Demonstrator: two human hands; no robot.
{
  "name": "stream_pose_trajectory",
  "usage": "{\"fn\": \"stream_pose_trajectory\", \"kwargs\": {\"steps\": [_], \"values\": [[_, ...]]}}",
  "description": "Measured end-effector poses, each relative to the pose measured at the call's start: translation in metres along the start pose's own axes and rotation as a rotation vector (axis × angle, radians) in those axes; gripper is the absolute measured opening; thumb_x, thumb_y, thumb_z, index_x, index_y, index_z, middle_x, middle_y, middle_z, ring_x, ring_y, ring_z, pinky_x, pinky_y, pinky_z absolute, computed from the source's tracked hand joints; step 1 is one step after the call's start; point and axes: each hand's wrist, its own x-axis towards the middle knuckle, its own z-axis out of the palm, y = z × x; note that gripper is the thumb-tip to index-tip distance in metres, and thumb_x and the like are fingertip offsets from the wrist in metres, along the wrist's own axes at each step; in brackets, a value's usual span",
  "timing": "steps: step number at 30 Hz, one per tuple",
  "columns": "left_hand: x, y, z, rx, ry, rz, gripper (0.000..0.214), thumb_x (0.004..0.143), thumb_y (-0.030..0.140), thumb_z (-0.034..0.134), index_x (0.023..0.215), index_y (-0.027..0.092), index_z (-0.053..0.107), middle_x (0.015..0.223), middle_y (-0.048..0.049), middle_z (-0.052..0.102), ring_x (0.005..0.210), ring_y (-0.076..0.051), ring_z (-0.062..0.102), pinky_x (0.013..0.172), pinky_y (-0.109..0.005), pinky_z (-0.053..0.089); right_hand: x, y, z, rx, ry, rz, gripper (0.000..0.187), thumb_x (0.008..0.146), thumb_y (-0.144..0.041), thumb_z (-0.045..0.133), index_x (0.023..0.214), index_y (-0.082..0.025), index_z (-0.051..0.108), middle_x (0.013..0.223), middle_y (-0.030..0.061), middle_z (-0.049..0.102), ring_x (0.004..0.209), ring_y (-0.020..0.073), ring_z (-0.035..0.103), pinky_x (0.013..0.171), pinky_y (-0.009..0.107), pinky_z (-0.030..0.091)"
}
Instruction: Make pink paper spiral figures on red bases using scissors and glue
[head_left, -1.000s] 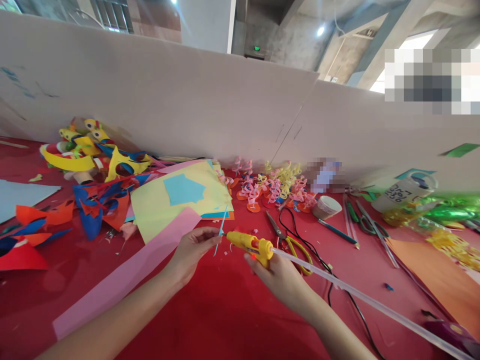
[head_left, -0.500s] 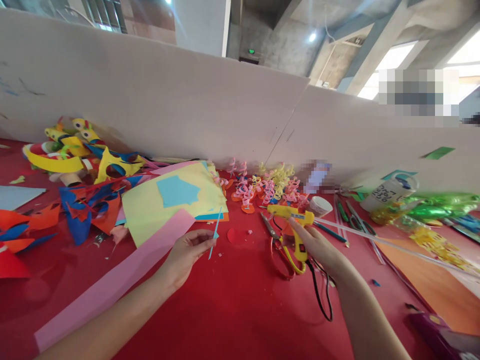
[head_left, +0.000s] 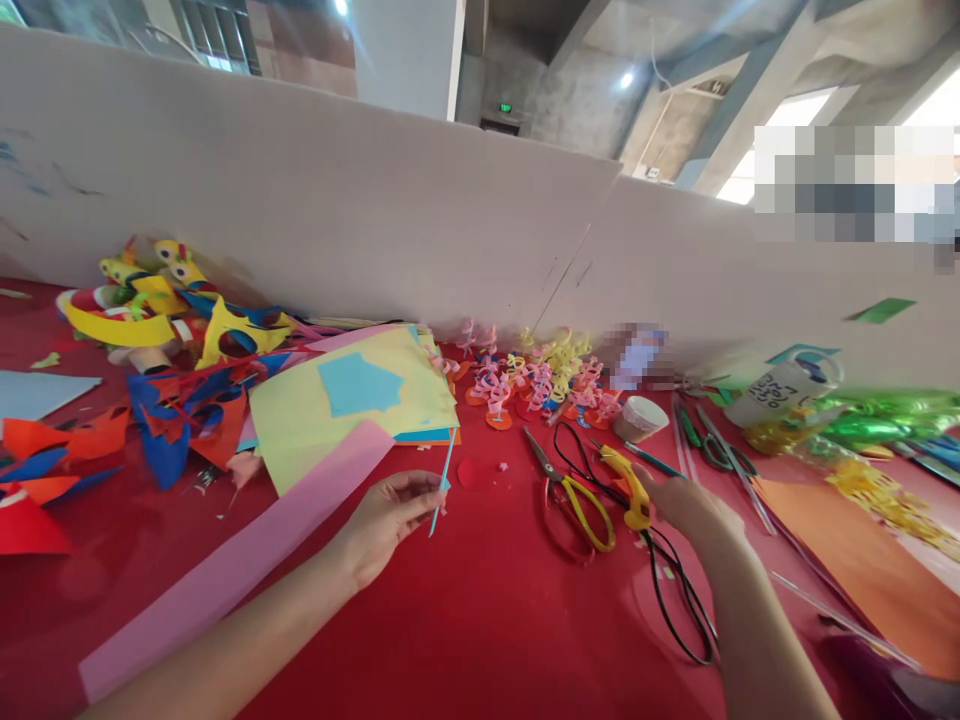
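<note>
Between the thumb and fingers of my left hand (head_left: 401,515) is a thin light-blue paper strip (head_left: 448,460), held upright and slightly tilted above the red table. My right hand (head_left: 694,510) is closed on a yellow hot glue gun (head_left: 636,490), which is turned partly away, its nozzle pointing up and left. The gun's black cord (head_left: 679,600) loops below it. Scissors (head_left: 574,500) with red and yellow handles lie left of the glue gun, blades slightly apart. A small red paper disc (head_left: 466,472) is just right of my left hand.
A pink paper strip (head_left: 247,560) and yellow sheet (head_left: 285,420) lie left. Curled pink and yellow paper pieces (head_left: 540,385) cluster at the back by a white partition (head_left: 337,200). A white cup (head_left: 641,418), orange sheet (head_left: 847,560) and purple tool (head_left: 870,680) are right.
My right hand has moved right with the glue gun, away from the scissors, and the gun has turned from level to steeply angled. My left hand still holds the blue strip, slightly farther right.
</note>
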Motion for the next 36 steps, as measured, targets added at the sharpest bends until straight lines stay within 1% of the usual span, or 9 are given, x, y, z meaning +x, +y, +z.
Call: {"fn": "stream_pose_trajectory", "kwargs": {"steps": [2,3,6,8,10,15,24,30,36], "values": [[-0.003,0.001,0.003,-0.007,-0.016,-0.035,0.033,0.045,0.023,0.088,0.072,0.017,0.069,0.065,0.0014,0.069,0.068,-0.011,0.062,0.067,-0.021,0.047,-0.014,-0.023,-0.003,0.026,0.037,-0.03,0.044,0.078,-0.052,0.051,0.046,-0.021,0.053,0.049,0.0071,0.054,0.058,0.0256,0.059,0.057,0.036,0.042],[-0.006,0.001,0.004,-0.014,-0.025,-0.056,0.033,0.046,0.022,0.088,0.072,0.017,0.068,0.065,0.0014,0.068,0.068,-0.011,0.062,0.066,-0.02,0.047,-0.025,-0.04,0.0,0.137,0.017,-0.159,0.037,0.078,-0.049,0.052,0.054,-0.02,0.058,0.056,0.0078,0.06,0.062,0.0251,0.06,0.06,0.036,0.043],[-0.012,0.002,0.01,-0.042,-0.062,-0.119,0.034,0.045,0.021,0.088,0.071,0.017,0.067,0.064,0.0027,0.067,0.065,-0.009,0.061,0.062,-0.018,0.047,-0.067,-0.098,0.025,0.712,-0.3,-0.562,0.025,0.075,-0.044,0.059,0.08,-0.021,0.068,0.077,0.006,0.07,0.071,0.0211,0.063,0.067,0.032,0.046],[-0.017,0.003,0.013,-0.054,-0.083,-0.147,0.034,0.045,0.02,0.088,0.07,0.016,0.066,0.063,0.0036,0.065,0.062,-0.007,0.06,0.059,-0.017,0.046,-0.091,-0.126,0.048,1.012,-0.501,-0.637,0.024,0.074,-0.041,0.063,0.084,-0.021,0.07,0.081,0.0045,0.071,0.076,0.0196,0.064,0.071,0.031,0.048],[-0.02,0.004,0.015,-0.059,-0.102,-0.163,0.032,0.047,0.018,0.088,0.07,0.016,0.065,0.063,0.0037,0.065,0.062,-0.007,0.06,0.058,-0.016,0.046,-0.108,-0.141,0.065,1.172,-0.572,-0.615,0.021,0.074,-0.038,0.065,0.085,-0.021,0.071,0.08,0.003,0.07,0.075,0.0174,0.063,0.072,0.03,0.048],[-0.021,0.004,0.016,-0.068,-0.162,-0.166,0.031,0.051,0.017,0.086,0.066,0.016,0.059,0.061,0.0044,0.063,0.059,-0.006,0.057,0.055,-0.015,0.044,-0.117,-0.137,0.067,1.331,-0.529,-0.564,0.011,0.071,-0.029,0.072,0.078,-0.021,0.072,0.077,0.001,0.067,0.074,0.0142,0.061,0.071,0.026,0.048],[-0.021,0.003,0.014,-0.018,-0.248,-0.183,0.03,0.052,0.017,0.086,0.065,0.016,0.059,0.059,0.0061,0.059,0.058,-0.006,0.055,0.057,-0.015,0.044,-0.123,-0.139,0.059,1.423,-0.719,-0.516,0.011,0.071,-0.031,0.073,0.073,-0.02,0.071,0.07,0.0002,0.067,0.069,0.0131,0.06,0.069,0.025,0.047],[-0.018,0.003,0.01,0.141,-0.3,-0.062,0.022,0.059,0.027,0.082,0.072,0.017,0.069,0.065,0.0025,0.065,0.064,-0.009,0.058,0.064,-0.019,0.045,-0.121,-0.139,0.064,1.401,-0.645,-0.476,0.016,0.07,-0.035,0.073,0.072,-0.019,0.069,0.069,-0.0004,0.065,0.066,0.0124,0.058,0.068,0.025,0.046],[-0.016,0.001,0.006,0.259,-0.385,-0.049,0.021,0.068,0.035,0.075,0.074,0.015,0.073,0.067,-0.0035,0.069,0.066,-0.014,0.06,0.069,-0.027,0.046,-0.119,-0.137,0.069,1.458,-0.637,-0.403,0.019,0.07,-0.036,0.072,0.073,-0.018,0.066,0.068,-0.0006,0.064,0.064,0.012,0.056,0.067,0.025,0.045]]}}
